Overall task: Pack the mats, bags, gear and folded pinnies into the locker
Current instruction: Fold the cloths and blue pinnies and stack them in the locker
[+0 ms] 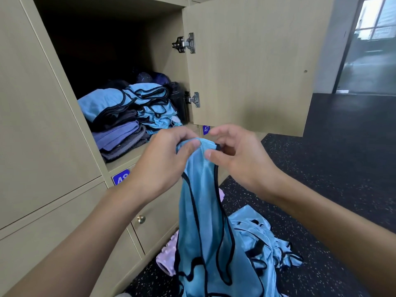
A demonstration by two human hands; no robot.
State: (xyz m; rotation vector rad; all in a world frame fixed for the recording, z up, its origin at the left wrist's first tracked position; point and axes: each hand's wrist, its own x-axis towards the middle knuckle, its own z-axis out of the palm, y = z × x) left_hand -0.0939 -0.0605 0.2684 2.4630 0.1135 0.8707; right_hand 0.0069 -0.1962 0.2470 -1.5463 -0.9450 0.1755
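A light blue pinny (203, 221) with black trim hangs in front of me. My left hand (162, 159) pinches its top edge. My right hand (235, 159) pinches the same edge just to the right. Behind my hands is the open locker (167, 26), its inside dark at the back. On its shelf lies a stack of folded blue pinnies (128, 101) over purple and grey folded mats (120, 138). Dark bags (177, 97) stand at the shelf's back right. More blue pinnies (263, 239) lie loose on the floor below.
The locker door (252, 67) stands swung open to the right of my hands. Closed lockers with blue number plates (121, 177) sit below the shelf. A pale purple mat (169, 258) lies on the black speckled floor (332, 172) by the locker base.
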